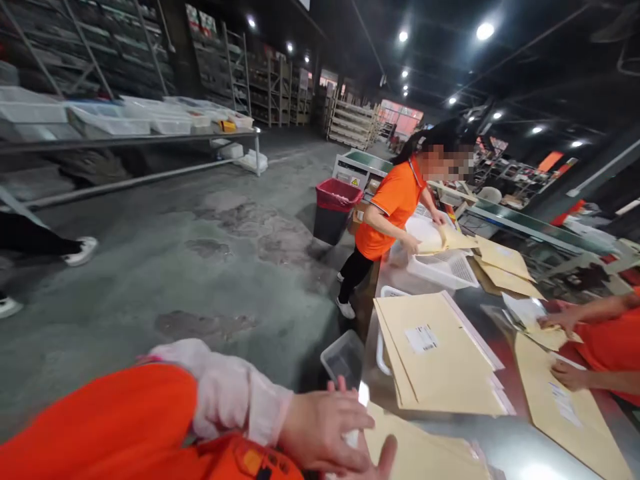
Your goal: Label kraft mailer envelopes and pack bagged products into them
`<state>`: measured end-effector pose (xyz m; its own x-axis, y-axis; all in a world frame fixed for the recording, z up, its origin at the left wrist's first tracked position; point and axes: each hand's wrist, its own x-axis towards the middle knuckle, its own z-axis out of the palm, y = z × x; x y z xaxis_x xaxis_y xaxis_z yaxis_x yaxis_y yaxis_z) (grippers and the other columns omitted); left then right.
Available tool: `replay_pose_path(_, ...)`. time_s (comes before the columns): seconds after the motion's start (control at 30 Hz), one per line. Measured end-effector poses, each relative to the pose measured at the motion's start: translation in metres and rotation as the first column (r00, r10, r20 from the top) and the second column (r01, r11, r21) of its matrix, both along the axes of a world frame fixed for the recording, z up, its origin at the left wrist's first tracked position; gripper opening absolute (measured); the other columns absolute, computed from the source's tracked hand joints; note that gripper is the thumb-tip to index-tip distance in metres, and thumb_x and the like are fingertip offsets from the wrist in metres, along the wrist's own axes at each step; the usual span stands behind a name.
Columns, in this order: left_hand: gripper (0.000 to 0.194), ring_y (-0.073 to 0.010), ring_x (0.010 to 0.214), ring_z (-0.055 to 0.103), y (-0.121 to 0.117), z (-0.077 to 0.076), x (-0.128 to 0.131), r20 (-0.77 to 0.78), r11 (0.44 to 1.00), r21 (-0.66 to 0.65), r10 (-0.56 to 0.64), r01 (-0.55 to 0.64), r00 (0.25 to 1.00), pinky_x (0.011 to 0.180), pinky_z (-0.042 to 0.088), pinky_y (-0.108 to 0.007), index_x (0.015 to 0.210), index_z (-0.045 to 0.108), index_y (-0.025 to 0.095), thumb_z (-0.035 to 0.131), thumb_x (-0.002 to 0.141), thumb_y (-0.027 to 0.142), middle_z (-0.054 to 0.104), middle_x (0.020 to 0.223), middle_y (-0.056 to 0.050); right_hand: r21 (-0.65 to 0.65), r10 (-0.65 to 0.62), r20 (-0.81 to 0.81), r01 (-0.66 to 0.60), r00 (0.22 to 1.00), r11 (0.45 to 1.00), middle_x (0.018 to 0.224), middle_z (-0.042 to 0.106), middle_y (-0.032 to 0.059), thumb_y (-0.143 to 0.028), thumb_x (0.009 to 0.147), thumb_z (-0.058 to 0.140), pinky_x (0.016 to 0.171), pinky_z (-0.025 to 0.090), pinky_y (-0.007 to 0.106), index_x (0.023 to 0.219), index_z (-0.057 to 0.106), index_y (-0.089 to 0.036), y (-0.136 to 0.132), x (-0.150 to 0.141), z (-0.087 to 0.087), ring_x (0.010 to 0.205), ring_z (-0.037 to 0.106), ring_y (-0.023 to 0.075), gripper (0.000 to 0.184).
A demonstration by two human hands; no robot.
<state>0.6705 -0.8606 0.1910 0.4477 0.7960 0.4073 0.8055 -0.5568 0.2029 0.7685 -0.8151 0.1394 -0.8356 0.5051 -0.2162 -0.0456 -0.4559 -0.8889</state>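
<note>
My left hand [325, 427], in a pink sleeve under an orange vest, rests at the near edge of the metal table [505, 443]. Its fingers curl around a small white item [363, 393]; what that item is I cannot make out. Only part of my right hand [383, 461] shows at the bottom edge, lying on a manila envelope [430, 457]. Just beyond is a stack of manila envelopes [440, 360] with a white label on top.
A co-worker in an orange shirt [395, 207] handles an envelope over a white tray [443, 267] at the far end. Another person's hands [567, 347] press envelopes at the right. A clear bin [345, 357] and a red-lined waste bin [337, 210] stand on the floor. Shelving [125, 127] lines the left.
</note>
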Motion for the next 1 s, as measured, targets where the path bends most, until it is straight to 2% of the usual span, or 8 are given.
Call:
replay_pose_path(0.07,0.032,-0.0208,0.116,0.056,-0.028,0.001,-0.060,0.042,0.998,0.025,0.052,-0.053,0.998,0.110,0.039,-0.033,0.114,0.067,0.020,0.042,0.093,0.025,0.062,0.124,-0.013,-0.079,0.113,-0.093,-0.121,0.989,0.990,0.121,0.059,-0.0279,-0.089,0.055,0.048,0.114,0.028,0.055,0.083,0.058,-0.076,-0.007,-0.040,0.005,0.141,0.033,0.0231,0.033)
replay_pose_path(0.17,0.034,-0.0195,0.122,0.053,-0.063,-0.006,-0.130,0.111,0.977,0.063,0.196,-0.203,0.974,0.109,0.039,-0.030,0.121,0.061,0.018,0.042,0.092,0.018,0.062,0.125,-0.013,-0.267,0.225,-0.231,-0.284,0.947,0.921,0.129,0.055,-0.0261,-0.085,0.074,0.009,0.120,0.019,0.048,0.100,0.062,-0.068,-0.017,-0.109,0.019,0.141,0.032,0.0182,0.061)
replay_pose_path(0.33,0.033,-0.0231,0.117,0.056,-0.088,-0.037,-0.202,0.196,0.941,0.017,0.329,-0.338,0.924,0.101,0.044,-0.034,0.119,0.059,0.023,0.045,0.089,0.026,0.062,0.125,-0.011,-0.478,0.231,-0.364,-0.394,0.902,0.785,0.127,0.063,-0.0104,-0.084,0.076,0.027,0.121,0.014,0.046,0.097,0.072,-0.045,-0.021,-0.203,0.026,0.139,0.039,0.0228,0.063)
replay_pose_path(0.5,0.048,-0.0297,0.100,0.057,-0.055,-0.062,-0.276,0.359,0.883,0.104,0.397,-0.459,0.845,0.088,0.044,-0.044,0.099,0.060,0.018,0.045,0.087,0.062,0.064,0.106,-0.015,-0.652,0.120,-0.337,-0.324,0.934,0.686,0.116,0.069,0.0096,-0.078,0.068,0.056,0.108,0.033,0.052,0.094,0.069,-0.021,0.005,-0.280,0.006,0.118,0.057,0.0308,0.065)
replay_pose_path(0.63,0.039,-0.0173,0.064,0.049,0.008,-0.067,-0.366,0.522,0.908,0.047,0.333,-0.416,0.786,0.062,0.037,-0.031,0.064,0.049,0.019,0.043,0.093,0.043,0.054,0.065,-0.004,-0.805,-0.056,-0.244,-0.170,0.968,0.569,0.101,0.071,0.0103,-0.072,0.078,0.051,0.095,0.043,0.044,0.099,0.066,-0.015,0.074,-0.351,-0.010,0.103,0.063,0.0253,0.062)
replay_pose_path(0.7,0.047,-0.0145,0.054,0.040,0.045,-0.070,-0.421,0.628,0.877,-0.079,0.413,-0.474,0.660,0.055,0.029,-0.029,0.053,0.037,0.018,0.037,0.095,0.037,0.042,0.052,-0.001,-0.865,-0.156,-0.163,-0.064,0.974,0.498,0.096,0.071,0.0106,-0.067,0.086,0.042,0.092,0.045,0.042,0.098,0.066,-0.014,0.120,-0.385,-0.017,0.102,0.064,0.0254,0.060)
replay_pose_path(0.87,0.059,-0.0116,0.047,0.021,0.134,-0.077,-0.554,0.678,0.633,-0.670,0.735,-0.388,0.027,0.051,0.023,-0.029,0.048,0.014,0.022,0.029,0.083,0.067,0.017,0.046,0.003,-0.925,-0.246,0.004,0.097,0.969,0.367,0.071,0.068,0.0051,-0.052,0.094,0.038,0.070,0.048,0.027,0.083,0.067,-0.015,0.224,-0.467,-0.033,0.070,0.064,0.0153,0.048)
replay_pose_path(1.0,0.044,-0.0092,0.047,0.023,0.185,-0.095,-0.631,0.500,0.476,-0.866,0.826,-0.154,-0.261,0.048,0.018,-0.024,0.054,0.027,0.022,0.049,0.066,0.058,0.023,0.049,0.006,-0.873,-0.207,0.006,0.106,0.978,0.476,0.071,0.066,0.0019,-0.041,0.083,0.058,0.065,0.047,0.025,0.087,0.069,-0.017,0.280,-0.520,-0.037,0.065,0.061,0.0118,0.027)
